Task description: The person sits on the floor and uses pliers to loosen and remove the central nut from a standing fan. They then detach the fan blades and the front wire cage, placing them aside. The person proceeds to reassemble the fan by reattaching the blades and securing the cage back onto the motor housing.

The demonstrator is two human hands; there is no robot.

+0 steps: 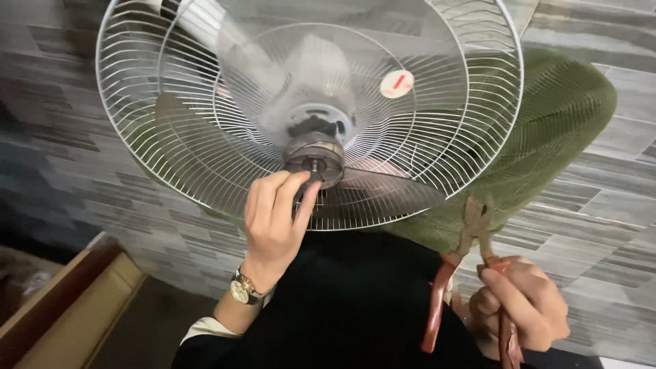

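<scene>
A fan with its white wire rear grille [137, 130] fills the upper view, grey blades [383, 195] mounted on a hub [314, 158]. My left hand [277, 222], a gold watch on its wrist, pinches the small nut or shaft tip at the hub's centre with thumb and fingers. Lower right, my right hand [523, 307] grips rusty pliers [471, 236] with red handles, jaws pointing up and apart from the fan. A green mesh cover [553, 130] lies behind the grille on the right.
Grey wood-pattern floor tiles [601, 219] lie underneath. A brown wooden frame or box [75, 307] stands at the lower left. My dark-clothed lap [355, 307] is below the fan. A round white and red sticker [396, 84] sits on the grille.
</scene>
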